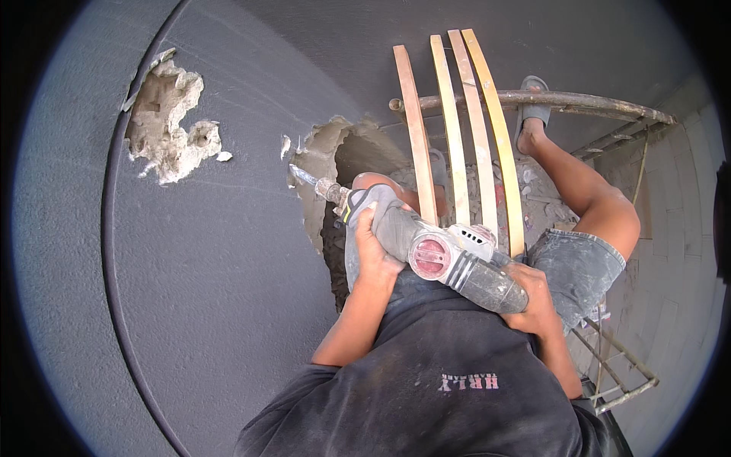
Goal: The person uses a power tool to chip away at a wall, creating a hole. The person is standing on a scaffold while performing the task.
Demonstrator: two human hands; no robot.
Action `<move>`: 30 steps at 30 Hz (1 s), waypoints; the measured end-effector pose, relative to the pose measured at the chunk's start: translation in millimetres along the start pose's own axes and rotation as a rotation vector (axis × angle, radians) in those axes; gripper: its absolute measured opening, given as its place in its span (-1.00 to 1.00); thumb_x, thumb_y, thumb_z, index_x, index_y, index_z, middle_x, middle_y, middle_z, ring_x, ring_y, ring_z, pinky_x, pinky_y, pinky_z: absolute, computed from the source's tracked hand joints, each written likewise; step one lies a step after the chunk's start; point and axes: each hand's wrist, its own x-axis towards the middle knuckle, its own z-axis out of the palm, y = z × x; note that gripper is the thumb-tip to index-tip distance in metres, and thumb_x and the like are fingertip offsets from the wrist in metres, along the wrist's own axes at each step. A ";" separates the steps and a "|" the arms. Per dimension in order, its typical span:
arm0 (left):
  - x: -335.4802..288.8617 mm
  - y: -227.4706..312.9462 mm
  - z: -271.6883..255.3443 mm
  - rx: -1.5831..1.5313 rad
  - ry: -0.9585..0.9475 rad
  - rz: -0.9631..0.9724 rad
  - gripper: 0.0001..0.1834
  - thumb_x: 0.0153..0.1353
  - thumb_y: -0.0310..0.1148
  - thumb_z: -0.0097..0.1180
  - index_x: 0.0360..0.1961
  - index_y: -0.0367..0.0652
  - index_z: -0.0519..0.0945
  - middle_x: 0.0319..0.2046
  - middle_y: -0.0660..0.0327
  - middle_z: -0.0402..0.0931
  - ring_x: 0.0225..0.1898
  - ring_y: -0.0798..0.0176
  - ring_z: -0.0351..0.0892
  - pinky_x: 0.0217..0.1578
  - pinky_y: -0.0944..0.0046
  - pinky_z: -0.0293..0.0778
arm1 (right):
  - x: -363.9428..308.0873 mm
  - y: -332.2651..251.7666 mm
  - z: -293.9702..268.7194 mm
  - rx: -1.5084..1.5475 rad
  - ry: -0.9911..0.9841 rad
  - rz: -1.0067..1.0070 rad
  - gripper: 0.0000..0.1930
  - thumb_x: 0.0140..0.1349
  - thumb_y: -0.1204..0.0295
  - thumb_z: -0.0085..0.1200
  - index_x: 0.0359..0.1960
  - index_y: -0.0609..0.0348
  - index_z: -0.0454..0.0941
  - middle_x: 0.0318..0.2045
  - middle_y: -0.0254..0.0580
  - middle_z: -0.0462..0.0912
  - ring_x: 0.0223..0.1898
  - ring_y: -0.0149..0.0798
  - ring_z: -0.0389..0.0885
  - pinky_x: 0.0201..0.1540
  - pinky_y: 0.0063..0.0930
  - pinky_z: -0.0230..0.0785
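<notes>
A dusty grey demolition hammer (396, 227) lies across my lap, tilted toward the wall on the left. My left hand (373, 251) is wrapped round its front body, thumb up along the side. At the rear, my right hand (534, 295) grips the handle end, with part of the fingers hidden behind the tool. The metal chisel bit (304, 175) reaches the broken edge of a ragged hole (314, 209) in the dark grey wall (221, 289). Whether the tip is pressed into the masonry I cannot tell.
Another chipped patch (171, 126) of bare masonry shows farther left, beside a dark vertical strip (113, 228). Several wooden slats (499, 145) rest over a scaffold pipe (586, 99), where one sandalled foot (533, 114) stands. Rubble (537, 194) lies below. More scaffold frame (620, 381) is at lower right.
</notes>
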 end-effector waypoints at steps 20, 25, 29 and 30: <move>16.7 -12.5 10.9 -0.003 0.150 -0.047 -0.63 0.32 -0.10 0.23 0.03 -0.07 0.63 -0.10 0.21 0.70 -0.06 0.15 0.71 0.02 0.04 0.64 | -25.6 86.9 -0.7 0.072 0.069 0.342 -0.36 -0.29 0.43 0.39 -0.03 0.36 0.59 -0.12 -0.02 0.66 -0.09 -0.02 0.67 0.07 -0.20 0.47; 32.7 -9.5 30.6 -0.011 0.081 0.007 -0.67 0.30 -0.22 0.28 0.04 -0.08 0.64 -0.07 0.23 0.70 -0.04 0.17 0.72 0.05 0.04 0.64 | -26.2 84.2 13.2 0.089 0.270 0.260 -0.38 -0.26 0.41 0.36 -0.04 0.42 0.60 -0.17 -0.08 0.67 -0.14 -0.18 0.67 0.02 -0.29 0.48; 22.9 -20.9 71.3 0.004 0.025 -0.099 -0.64 0.27 -0.27 0.31 0.06 -0.09 0.63 -0.06 0.23 0.70 -0.02 0.18 0.71 0.06 0.05 0.63 | -35.8 57.2 -18.8 0.116 0.197 0.432 -0.37 -0.26 0.41 0.39 -0.03 0.41 0.59 -0.16 -0.05 0.68 -0.13 -0.18 0.67 0.00 -0.29 0.48; 23.6 -32.9 83.1 0.016 -0.003 -0.142 -0.64 0.26 -0.27 0.31 0.06 -0.09 0.63 -0.06 0.23 0.70 -0.03 0.18 0.71 0.06 0.04 0.63 | -55.7 58.1 -26.2 0.067 0.302 0.418 -0.41 -0.26 0.41 0.39 -0.07 0.40 0.60 -0.19 -0.06 0.69 -0.16 -0.17 0.68 -0.02 -0.30 0.49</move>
